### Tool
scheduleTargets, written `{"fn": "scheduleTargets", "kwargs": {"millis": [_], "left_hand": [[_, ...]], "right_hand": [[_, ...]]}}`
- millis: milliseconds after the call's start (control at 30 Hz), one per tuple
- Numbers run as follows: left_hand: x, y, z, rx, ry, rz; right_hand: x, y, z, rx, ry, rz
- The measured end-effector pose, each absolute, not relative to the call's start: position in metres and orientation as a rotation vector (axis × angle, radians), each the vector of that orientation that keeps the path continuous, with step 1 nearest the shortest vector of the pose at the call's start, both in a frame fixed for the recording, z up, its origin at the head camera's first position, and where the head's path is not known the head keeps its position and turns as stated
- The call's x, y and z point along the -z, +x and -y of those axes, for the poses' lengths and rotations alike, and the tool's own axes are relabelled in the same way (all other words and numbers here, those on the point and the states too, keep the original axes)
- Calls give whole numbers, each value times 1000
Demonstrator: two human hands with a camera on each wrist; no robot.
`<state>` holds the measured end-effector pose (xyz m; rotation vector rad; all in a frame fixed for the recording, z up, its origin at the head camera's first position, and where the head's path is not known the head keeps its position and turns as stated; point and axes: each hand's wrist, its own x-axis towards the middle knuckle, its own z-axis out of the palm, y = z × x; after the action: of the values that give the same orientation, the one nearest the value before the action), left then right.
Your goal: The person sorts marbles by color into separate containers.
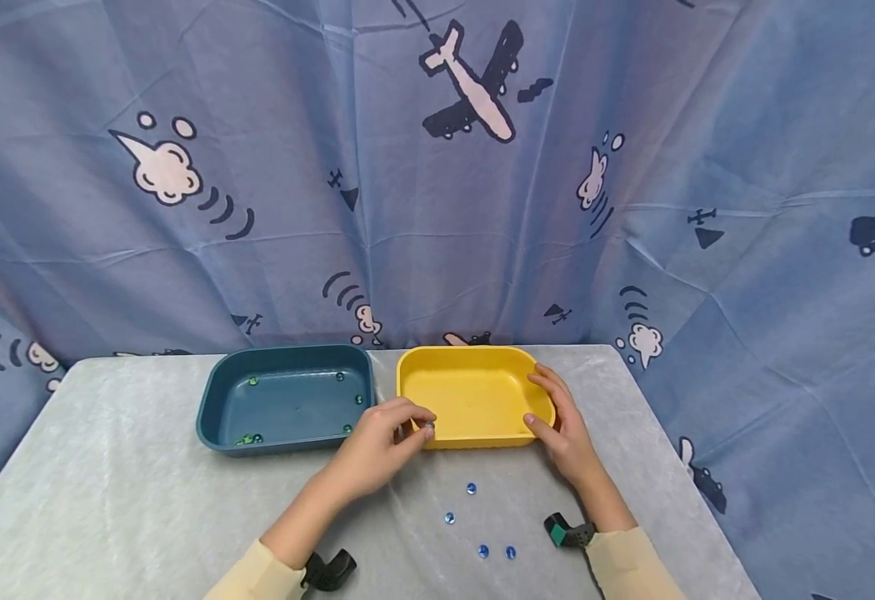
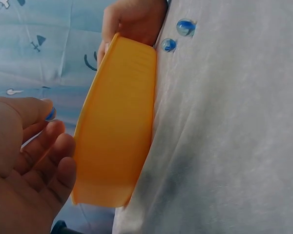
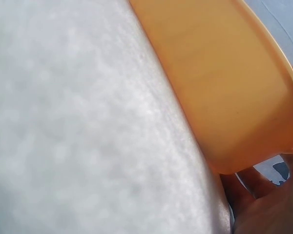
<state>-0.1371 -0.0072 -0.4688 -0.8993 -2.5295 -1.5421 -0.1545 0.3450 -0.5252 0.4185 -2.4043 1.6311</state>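
Note:
My left hand point(image 1: 377, 443) pinches a blue-and-clear glass marble point(image 2: 50, 114) between thumb and index finger, above the near left corner of the yellow tray point(image 1: 467, 442). In the left wrist view its other fingers curl loosely beneath the marble. At the tray's right end, my right hand point(image 1: 571, 435) grips the rim, with the thumb over the near corner and the fingers along the far side. The right wrist view shows that hand point(image 3: 268, 209) only partly, against the tray's outer wall point(image 3: 224, 83). No marbles show on the visible part of the yellow tray's floor.
Several blue marbles point(image 1: 471, 489) lie on the pale cloth-covered table point(image 1: 130, 467) before the yellow tray. A dark teal tray point(image 1: 287, 354) at the left holds several green marbles point(image 1: 253, 381). Behind the table hangs a blue patterned curtain point(image 1: 295, 167).

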Motion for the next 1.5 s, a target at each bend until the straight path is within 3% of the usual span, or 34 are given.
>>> {"fn": "scheduleTargets", "kwargs": {"millis": [867,1500], "left_hand": [[464,-150,5,1520,-802,2598],[463,-139,4,1532,-837,2602]], "right_hand": [[520,-154,-343,-1643,432,2387],[525,-155,-345,-1603,432,2399]]}}
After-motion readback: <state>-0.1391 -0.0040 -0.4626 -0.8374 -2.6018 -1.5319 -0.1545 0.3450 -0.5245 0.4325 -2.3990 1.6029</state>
